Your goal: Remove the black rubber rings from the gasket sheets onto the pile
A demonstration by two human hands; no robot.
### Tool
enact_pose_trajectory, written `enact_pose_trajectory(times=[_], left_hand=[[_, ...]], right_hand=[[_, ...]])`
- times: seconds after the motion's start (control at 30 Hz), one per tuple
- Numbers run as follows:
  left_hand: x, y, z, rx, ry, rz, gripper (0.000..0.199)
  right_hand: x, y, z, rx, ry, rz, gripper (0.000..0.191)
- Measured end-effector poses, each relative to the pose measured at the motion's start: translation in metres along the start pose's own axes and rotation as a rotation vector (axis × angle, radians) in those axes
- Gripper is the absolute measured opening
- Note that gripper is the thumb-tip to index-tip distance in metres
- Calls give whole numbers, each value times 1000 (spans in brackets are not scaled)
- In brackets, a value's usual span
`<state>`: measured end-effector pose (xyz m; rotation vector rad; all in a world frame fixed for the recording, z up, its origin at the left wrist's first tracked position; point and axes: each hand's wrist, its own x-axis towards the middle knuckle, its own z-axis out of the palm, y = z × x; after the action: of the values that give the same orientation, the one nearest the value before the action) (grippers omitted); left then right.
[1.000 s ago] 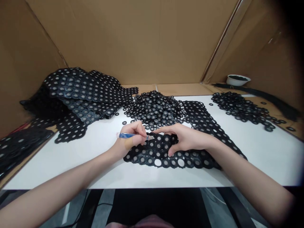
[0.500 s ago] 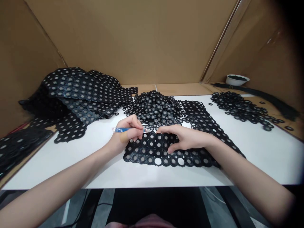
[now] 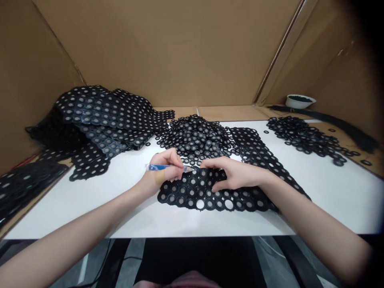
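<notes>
Blue-handled tool (image 3: 152, 167) in left hand (image 3: 166, 170), right hand (image 3: 238, 174) on black ring sheet (image 3: 192, 196)

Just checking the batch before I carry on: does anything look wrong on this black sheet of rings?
Yes. Along the front edge of the black ring sheet, one hole and another hole look odd. They show the bright white table through them instead of a grey mesh centre like their neighbours, so their mesh may be missing.

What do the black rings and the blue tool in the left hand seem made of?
The black rings look like matte rubber, joined in a limp, draped sheet; their grey centres may be mesh. The blue tool looks like glossy clear plastic, judging by its shine.
</notes>
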<state>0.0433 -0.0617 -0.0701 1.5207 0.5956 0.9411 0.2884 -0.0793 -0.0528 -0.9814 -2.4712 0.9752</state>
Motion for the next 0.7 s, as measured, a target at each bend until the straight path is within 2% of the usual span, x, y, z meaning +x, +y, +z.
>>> enact_pose_trajectory(times=[0.23,0.47,0.7], left_hand=[[-2,0,0,142,-68,-26,16],[-6,2,4,246,-112,-28,27],[-5,1,5,343,-131,-5,29]], right_hand=[[-1,-4,2,-27,41,13,51],[3,-1,4,9,72,15,27],[6,0,7,43,124,52,19]])
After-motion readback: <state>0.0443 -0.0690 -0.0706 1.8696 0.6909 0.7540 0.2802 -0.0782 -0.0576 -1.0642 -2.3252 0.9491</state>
